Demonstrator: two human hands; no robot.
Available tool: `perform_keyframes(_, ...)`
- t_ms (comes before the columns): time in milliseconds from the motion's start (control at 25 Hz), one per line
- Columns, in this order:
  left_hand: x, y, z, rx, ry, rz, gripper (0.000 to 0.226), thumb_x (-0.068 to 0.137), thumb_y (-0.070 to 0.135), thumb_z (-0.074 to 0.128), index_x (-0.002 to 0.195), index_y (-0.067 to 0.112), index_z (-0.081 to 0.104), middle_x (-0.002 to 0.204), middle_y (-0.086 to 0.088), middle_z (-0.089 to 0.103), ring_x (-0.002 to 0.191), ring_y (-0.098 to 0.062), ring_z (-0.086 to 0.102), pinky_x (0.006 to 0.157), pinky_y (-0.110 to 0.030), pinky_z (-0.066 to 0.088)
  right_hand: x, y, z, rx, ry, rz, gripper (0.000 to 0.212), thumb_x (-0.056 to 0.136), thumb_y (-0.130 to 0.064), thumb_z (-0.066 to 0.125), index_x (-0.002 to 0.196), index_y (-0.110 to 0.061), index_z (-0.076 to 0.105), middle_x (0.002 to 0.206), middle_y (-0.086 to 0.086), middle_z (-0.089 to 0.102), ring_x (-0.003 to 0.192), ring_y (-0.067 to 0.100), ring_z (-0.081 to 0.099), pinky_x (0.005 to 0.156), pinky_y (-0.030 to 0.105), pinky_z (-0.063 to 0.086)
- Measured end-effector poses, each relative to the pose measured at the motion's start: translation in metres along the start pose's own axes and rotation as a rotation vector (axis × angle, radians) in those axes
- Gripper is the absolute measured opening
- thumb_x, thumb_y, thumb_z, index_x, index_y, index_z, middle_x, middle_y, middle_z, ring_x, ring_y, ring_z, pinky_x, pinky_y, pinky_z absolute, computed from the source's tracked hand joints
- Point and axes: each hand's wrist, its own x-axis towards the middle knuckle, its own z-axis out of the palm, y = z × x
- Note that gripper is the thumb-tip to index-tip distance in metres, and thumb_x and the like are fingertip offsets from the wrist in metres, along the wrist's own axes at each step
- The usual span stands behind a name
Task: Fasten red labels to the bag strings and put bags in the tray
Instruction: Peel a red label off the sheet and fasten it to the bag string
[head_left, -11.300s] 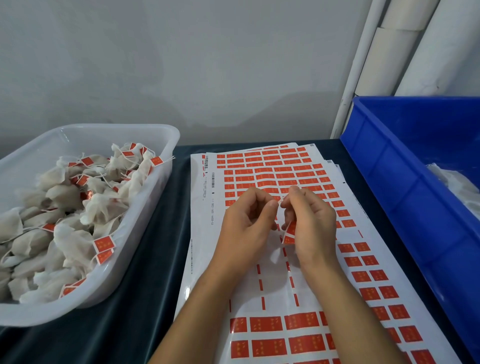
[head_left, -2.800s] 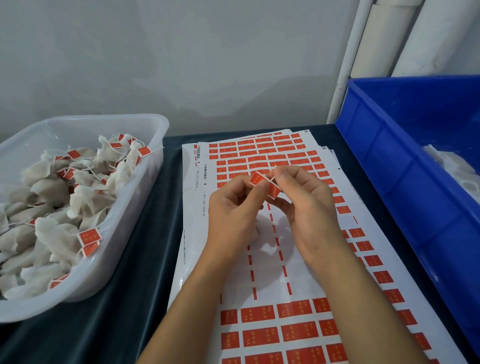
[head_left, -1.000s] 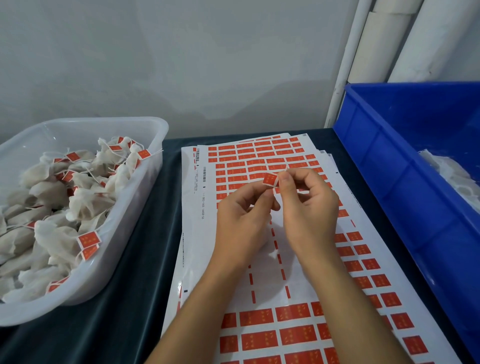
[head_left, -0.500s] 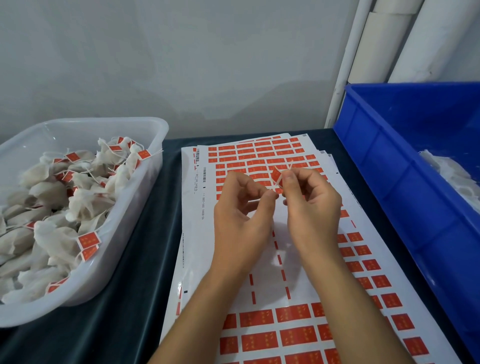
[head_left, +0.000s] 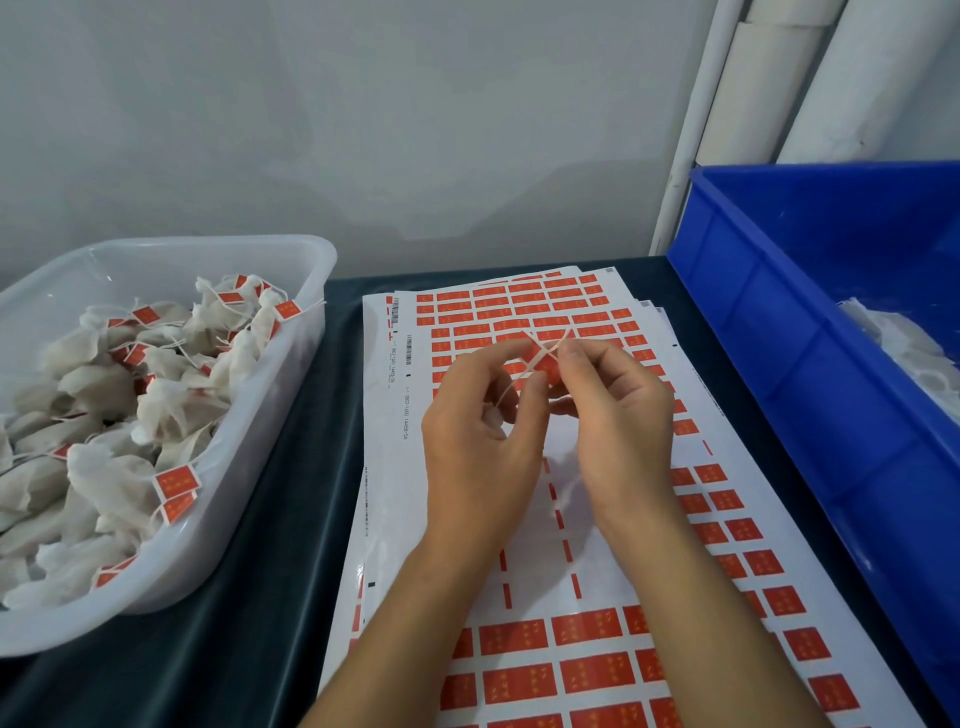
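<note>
Both hands meet above the sticker sheets. My left hand and my right hand pinch a small red label between their fingertips, with a thin white bag string crossing it. The string runs down into my left palm; its bag is hidden behind my hands. The white tray on the left holds several labelled white bags.
A blue bin with more white bags stands at the right, close to my right wrist. Dark cloth covers the table between tray and sheets. White pipes rise at the back right against a grey wall.
The label was lifted from the sheet and brought up between both hands. Over the last second the fingers have shifted slightly around label and string; the hands stay in place.
</note>
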Motion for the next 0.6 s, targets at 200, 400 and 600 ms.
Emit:
perform_keyframes(200,0.0009,0.0024,0.0003,-0.027,0.007,-0.074,0.022,0.097,0.035,0.068,0.119,0.032,0.066,0.109,0.012,0.071,0.088,-0.015,0.067,0.073,-0.016,0.057,-0.0019,-0.0016,0.0003,0.014,-0.061,-0.023,0.017,0.102,-0.033,0.060,0.095,-0.031,0.075,0.088,-0.017,0.076,0.092,0.004,0.073,0.068,0.012,0.056)
perform_keyframes(400,0.0011,0.0018,-0.0014,-0.057,0.023,-0.092,0.023,0.097,0.034,0.069,0.120,0.031,0.066,0.104,0.014,0.070,0.087,-0.018,0.066,0.070,-0.020,0.058,-0.0029,-0.0008,0.0012,0.026,-0.109,-0.009,0.012,0.100,-0.030,0.064,0.098,-0.032,0.075,0.094,-0.018,0.075,0.097,0.004,0.072,0.069,0.014,0.057)
perform_keyframes(600,0.0013,0.0021,-0.0014,-0.073,0.032,-0.101,0.023,0.097,0.032,0.070,0.119,0.034,0.066,0.102,0.015,0.069,0.085,-0.016,0.065,0.067,-0.016,0.055,-0.0043,0.0009,0.0019,0.012,-0.134,-0.006,0.012,0.101,-0.028,0.062,0.103,-0.033,0.073,0.098,-0.021,0.074,0.099,0.001,0.071,0.069,0.013,0.057)
